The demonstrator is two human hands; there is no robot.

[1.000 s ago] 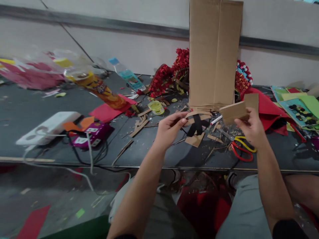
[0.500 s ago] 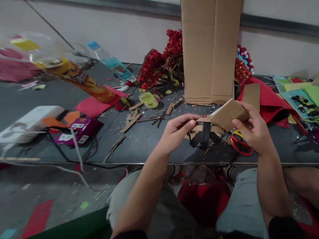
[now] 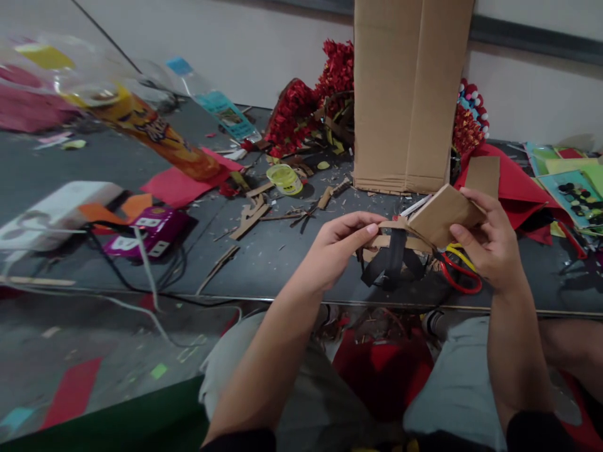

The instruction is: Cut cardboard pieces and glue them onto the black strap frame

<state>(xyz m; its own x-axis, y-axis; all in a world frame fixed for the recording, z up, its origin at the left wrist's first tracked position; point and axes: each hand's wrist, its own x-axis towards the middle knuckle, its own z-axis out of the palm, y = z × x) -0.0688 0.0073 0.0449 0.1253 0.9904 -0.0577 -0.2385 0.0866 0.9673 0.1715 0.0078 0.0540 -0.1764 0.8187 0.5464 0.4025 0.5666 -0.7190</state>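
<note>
Between thumb and fingers, my left hand (image 3: 340, 247) pinches the left end of a curved cardboard band (image 3: 414, 243) with black tape (image 3: 397, 254) wrapped round it. My right hand (image 3: 490, 237) grips a folded piece of brown cardboard (image 3: 443, 215), tilted above the right side of the band. The cardboard's left corner meets or overlaps the band; whether they are joined I cannot tell. Scissors with red and yellow handles (image 3: 464, 287) lie on the table just below my right hand. Black strips hang under the band.
A tall cardboard box (image 3: 409, 94) stands behind my hands. Cardboard scraps (image 3: 254, 216), a yellow tub (image 3: 284, 179), an orange bottle (image 3: 160, 141), a purple box (image 3: 148, 231) and a white power strip (image 3: 61, 213) lie leftward. Red sheets (image 3: 522, 188) are at the right. Someone's bare leg (image 3: 570, 345) shows lower right.
The view has shifted a little, so the box and both hands appear farther right. Both hands keep their holds on the band and the folded cardboard.
</note>
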